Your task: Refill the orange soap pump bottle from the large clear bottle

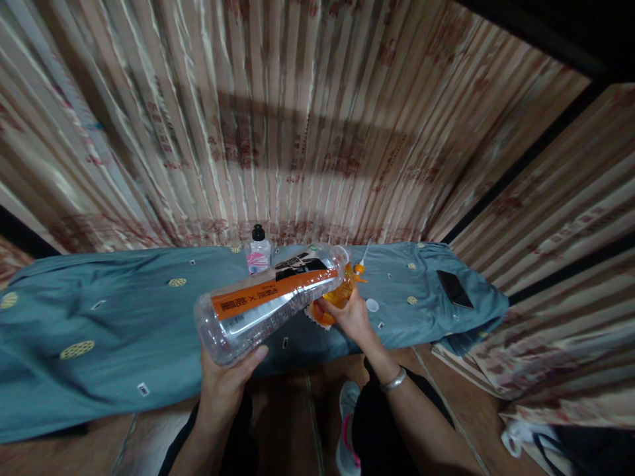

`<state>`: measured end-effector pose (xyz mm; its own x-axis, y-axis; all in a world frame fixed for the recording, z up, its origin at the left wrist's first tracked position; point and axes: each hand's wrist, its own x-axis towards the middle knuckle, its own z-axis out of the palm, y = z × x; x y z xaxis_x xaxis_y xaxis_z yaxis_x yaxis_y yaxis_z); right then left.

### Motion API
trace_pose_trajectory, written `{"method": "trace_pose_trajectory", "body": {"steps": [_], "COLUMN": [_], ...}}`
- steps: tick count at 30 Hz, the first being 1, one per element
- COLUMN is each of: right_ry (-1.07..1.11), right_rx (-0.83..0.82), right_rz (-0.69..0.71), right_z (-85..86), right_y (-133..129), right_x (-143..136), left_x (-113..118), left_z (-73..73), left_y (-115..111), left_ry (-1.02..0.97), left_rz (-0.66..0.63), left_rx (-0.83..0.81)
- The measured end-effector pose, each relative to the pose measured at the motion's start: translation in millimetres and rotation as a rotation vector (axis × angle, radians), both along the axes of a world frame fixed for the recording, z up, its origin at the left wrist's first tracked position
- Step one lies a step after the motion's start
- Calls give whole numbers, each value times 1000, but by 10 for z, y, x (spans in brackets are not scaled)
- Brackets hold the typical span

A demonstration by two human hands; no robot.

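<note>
My left hand (225, 377) is closed round the base of a large clear plastic bottle (270, 301) with an orange, silver and black label. The bottle tilts, its open mouth at the upper right over an amber bottle (341, 294). My right hand (354, 317) grips that amber bottle, whose top is partly hidden behind the clear bottle's neck. Whether liquid flows between them I cannot tell. An orange pump head (359, 269) with a pale tube lies just beyond my right hand. Close to my right wrist is a round white cap (372, 305).
A small clear bottle (258, 254) with a black cap and pink label stands behind the large one. A dark phone (454, 289) lies at the right on the teal cloth (163, 317). Pleated curtains (297, 119) hang behind, with dark poles (526, 158) at the right.
</note>
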<state>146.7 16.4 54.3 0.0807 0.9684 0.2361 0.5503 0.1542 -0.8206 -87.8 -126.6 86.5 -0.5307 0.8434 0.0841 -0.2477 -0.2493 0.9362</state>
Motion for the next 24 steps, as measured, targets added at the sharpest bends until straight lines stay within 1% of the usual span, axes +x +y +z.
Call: {"method": "trace_pose_trajectory", "body": {"steps": [8,13,16,20,24], "right_ry": [30,33,31,30,25], "right_rx": [-17,-1,2,-4,-8], "right_rz": [6,14,13,12,21], "right_z": [7,-15,-25,-29,-27], "right_y": [0,10,12,15,15], "right_x": [1,7,7,7,11], "left_x": [0,-18,-22,-3,19], "left_z": [-7,-59,-78,-49,-3], "left_y": [-26,-7,-3,-16,-34], "left_ry": [-16,23,12,-15,-27], "left_rz": [-33,-17,-25,-44,-18], "left_rx": [6,17,33,34,19]}}
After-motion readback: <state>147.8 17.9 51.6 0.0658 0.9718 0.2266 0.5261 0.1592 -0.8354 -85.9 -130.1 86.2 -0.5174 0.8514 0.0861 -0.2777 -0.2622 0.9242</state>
